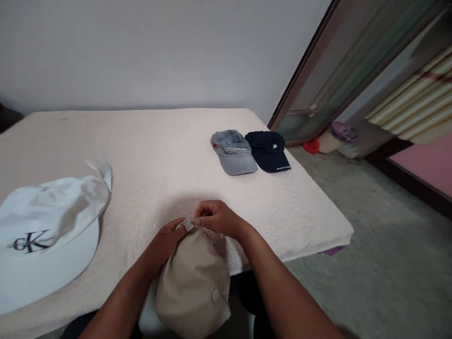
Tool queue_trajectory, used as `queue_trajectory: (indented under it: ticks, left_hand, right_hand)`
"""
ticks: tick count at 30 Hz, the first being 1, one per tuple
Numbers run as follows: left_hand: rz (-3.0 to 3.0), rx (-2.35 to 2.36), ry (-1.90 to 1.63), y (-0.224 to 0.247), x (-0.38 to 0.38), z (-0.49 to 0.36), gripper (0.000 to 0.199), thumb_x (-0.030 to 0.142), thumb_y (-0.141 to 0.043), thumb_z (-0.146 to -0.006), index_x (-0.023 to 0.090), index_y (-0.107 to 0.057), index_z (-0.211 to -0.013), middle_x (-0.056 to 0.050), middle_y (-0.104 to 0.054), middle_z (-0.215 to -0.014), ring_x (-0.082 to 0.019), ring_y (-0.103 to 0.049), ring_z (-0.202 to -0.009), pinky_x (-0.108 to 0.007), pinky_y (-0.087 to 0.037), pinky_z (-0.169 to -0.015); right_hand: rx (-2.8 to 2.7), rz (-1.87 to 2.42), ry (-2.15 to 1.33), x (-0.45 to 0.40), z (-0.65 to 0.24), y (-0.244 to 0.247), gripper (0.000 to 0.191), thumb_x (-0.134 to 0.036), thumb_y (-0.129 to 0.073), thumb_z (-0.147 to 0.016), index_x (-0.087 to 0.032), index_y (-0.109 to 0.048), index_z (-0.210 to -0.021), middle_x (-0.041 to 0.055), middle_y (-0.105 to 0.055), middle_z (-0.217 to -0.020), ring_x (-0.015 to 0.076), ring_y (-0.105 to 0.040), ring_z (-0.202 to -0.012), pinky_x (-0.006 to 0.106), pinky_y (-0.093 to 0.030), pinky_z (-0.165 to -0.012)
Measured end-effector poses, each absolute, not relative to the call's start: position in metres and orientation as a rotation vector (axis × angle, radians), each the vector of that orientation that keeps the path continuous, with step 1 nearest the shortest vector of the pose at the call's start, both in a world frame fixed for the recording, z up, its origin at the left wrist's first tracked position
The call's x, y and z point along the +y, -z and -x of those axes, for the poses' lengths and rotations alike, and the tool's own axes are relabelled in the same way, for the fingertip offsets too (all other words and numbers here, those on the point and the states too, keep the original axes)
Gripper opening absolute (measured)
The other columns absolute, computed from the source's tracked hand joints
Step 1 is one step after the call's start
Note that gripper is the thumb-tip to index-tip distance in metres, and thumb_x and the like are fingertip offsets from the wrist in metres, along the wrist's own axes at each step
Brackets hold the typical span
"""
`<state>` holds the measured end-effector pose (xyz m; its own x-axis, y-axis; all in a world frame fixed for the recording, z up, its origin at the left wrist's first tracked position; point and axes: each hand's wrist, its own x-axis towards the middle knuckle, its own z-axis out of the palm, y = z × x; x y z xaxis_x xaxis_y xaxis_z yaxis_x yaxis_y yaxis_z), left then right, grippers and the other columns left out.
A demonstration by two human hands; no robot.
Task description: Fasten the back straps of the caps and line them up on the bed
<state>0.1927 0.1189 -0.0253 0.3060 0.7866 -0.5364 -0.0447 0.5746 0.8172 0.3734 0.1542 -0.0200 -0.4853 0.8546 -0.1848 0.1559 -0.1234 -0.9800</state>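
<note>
A beige baseball cap (194, 282) hangs at the near edge of the bed, its top button facing me. My left hand (169, 242) is closed on the cap's back strap from the left side. On the other side of that strap, my right hand (215, 217) pinches its end between thumb and fingertips. The cap's brim is hidden from view. To the left lies a white cap (52, 212) with dark CK letters on its front, partly cut off by the picture's edge.
A grey cap (233, 150) and a navy cap (268, 149) lie side by side, touching, towards the far right of the bed (158, 141). Behind stands a pale wall (158, 52). A door (307, 94) and the concrete floor (370, 245) are to the right.
</note>
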Motion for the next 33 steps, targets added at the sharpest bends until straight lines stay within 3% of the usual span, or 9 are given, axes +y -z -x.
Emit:
queue_trajectory:
  ticks: [5, 14, 21, 33]
  left_hand:
    - [-0.747, 1.095, -0.6, 0.0258, 0.1181, -0.1919, 0.032, 0.043, -0.069, -0.072, 0.018, -0.067, -0.093, -0.002, -0.067, -0.073, -0.014, -0.057, -0.062, -0.025, -0.042, -0.061]
    - [-0.716, 1.053, -0.619, 0.0228, 0.1173, -0.1938, 0.029, 0.039, -0.067, -0.074, 0.018, -0.069, -0.094, -0.002, -0.068, -0.072, -0.015, -0.057, -0.064, -0.025, -0.042, -0.063]
    - [-0.748, 0.982, -0.617, 0.0221, 0.1164, -0.1927, 0.022, 0.038, -0.065, -0.075, 0.018, -0.069, -0.082, 0.0, -0.066, -0.068, -0.012, -0.053, -0.059, -0.023, -0.039, -0.06]
    - [-0.722, 0.947, -0.625, 0.0228, 0.1152, -0.1932, 0.024, 0.036, -0.064, -0.078, 0.017, -0.07, -0.092, -0.003, -0.068, -0.072, -0.013, -0.055, -0.062, -0.024, -0.04, -0.062]
  right_hand:
    - [-1.682, 1.206, -1.553, 0.1556, -0.3753, 0.0211, 0.004, -0.018, -0.062, -0.071, -0.015, -0.059, -0.07, -0.0042, -0.049, -0.059, 0.0076, -0.041, -0.057, 0.02, -0.031, -0.052]
    - [-1.524, 1.118, -1.808, 0.1541, -0.3781, 0.0189, 0.01, -0.024, -0.062, -0.075, -0.016, -0.058, -0.073, -0.008, -0.043, -0.049, 0.0046, -0.034, -0.043, 0.019, -0.027, -0.043]
    - [-1.432, 1.074, -1.93, 0.1532, -0.3778, 0.022, 0.012, -0.026, -0.063, -0.074, -0.016, -0.056, -0.073, -0.0084, -0.043, -0.05, 0.0035, -0.032, -0.04, 0.018, -0.024, -0.038]
    - [-1.311, 1.039, -2.003, 0.1501, -0.377, 0.0184, 0.015, -0.027, -0.064, -0.073, -0.017, -0.054, -0.073, -0.0088, -0.043, -0.051, 0.0032, -0.031, -0.04, 0.017, -0.022, -0.037]
